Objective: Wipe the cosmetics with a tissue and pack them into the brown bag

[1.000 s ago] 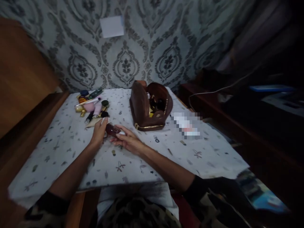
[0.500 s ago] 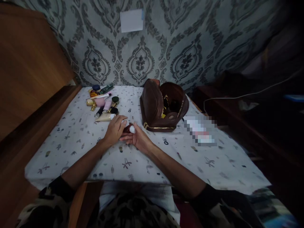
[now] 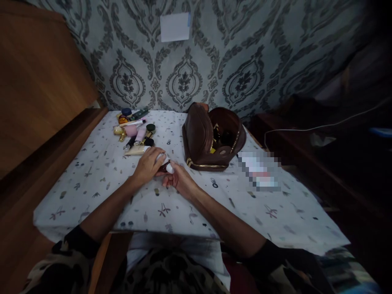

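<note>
A small dark red bottle (image 3: pixel 164 166) with a white cap (image 3: pixel 170 168) lies between my two hands, above the front middle of the table. My left hand (image 3: pixel 148 165) is closed round the bottle's left side, and its fingers cover part of it. My right hand (image 3: pixel 183 181) grips the cap end with the thumb on top; its other fingers curl below. Something whitish shows near my left fingertips, too covered to name. Just beyond my left hand lies a cream-coloured tube (image 3: pixel 136 150).
Several small cosmetic jars and tubes, including a pink tube (image 3: pixel 140 135) and a dark green-lidded jar (image 3: pixel 150 128), crowd the back left. An unzipped brown bag (image 3: pixel 199 134) with things inside stands right of centre. A blurred-out flat item (image 3: pixel 260 169) lies to its right.
The bottle stays in both hands. My right fingers have curled in more beneath it, and my grip has shifted slightly. The whole view has moved a little.
</note>
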`<move>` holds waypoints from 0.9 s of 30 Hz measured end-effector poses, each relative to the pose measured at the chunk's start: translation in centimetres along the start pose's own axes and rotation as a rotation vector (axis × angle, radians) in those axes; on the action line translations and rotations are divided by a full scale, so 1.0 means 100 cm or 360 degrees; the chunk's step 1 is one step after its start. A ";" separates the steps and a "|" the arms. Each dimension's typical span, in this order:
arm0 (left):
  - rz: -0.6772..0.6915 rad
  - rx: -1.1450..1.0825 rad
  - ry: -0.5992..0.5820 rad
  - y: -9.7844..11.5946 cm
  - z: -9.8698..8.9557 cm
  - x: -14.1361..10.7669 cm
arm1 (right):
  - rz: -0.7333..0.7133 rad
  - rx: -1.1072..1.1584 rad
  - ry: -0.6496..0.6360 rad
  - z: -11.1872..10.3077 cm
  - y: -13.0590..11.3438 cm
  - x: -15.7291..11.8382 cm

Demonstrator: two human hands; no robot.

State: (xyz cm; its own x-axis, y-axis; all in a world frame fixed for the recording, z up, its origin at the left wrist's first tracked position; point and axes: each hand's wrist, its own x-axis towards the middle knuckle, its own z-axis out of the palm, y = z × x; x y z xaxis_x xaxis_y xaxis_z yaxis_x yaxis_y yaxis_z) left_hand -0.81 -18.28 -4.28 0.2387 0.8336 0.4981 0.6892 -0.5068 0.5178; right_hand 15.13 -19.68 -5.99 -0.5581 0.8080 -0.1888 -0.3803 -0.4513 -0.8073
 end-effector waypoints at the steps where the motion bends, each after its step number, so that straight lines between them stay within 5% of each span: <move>1: -0.0100 -0.0037 0.0008 -0.002 -0.002 0.001 | -0.0016 -0.0007 -0.0001 0.000 0.000 -0.001; 14: -0.0998 -0.1009 0.0067 -0.024 0.008 0.003 | 0.0013 0.0102 0.0082 0.003 -0.010 -0.007; 27: -0.0881 -0.0988 0.0338 -0.018 0.014 0.003 | -0.0303 -0.0214 0.0059 -0.003 0.004 -0.004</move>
State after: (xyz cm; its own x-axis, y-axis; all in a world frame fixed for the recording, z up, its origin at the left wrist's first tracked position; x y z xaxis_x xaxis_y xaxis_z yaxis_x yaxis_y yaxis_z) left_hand -1.02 -16.85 -6.06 -0.1972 0.9690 0.1485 0.1546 -0.1189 0.9808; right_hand 15.37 -20.06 -6.41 -0.4574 0.8882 -0.0445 -0.3732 -0.2372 -0.8969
